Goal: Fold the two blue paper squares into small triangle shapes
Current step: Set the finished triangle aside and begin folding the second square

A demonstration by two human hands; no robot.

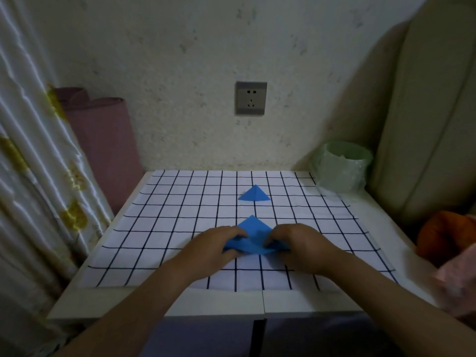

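Pinching left hand [216,246]: left corner of near blue paper [253,235] held by curled fingers.
Right hand [298,247]: right corner held likewise.
Paper support: checked cloth [167,215].
Far blue triangle [254,194]: set apart.

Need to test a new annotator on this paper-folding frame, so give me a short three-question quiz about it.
1. True or false: the far blue triangle touches neither the left hand nor the right hand.
2. What does the left hand pinch? A) the near blue paper; B) the far blue triangle; C) nothing.
3. Fill in: the green-lined bin stands by the far ___ corner of the checked cloth.

Key: 1 true; 2 A; 3 right.
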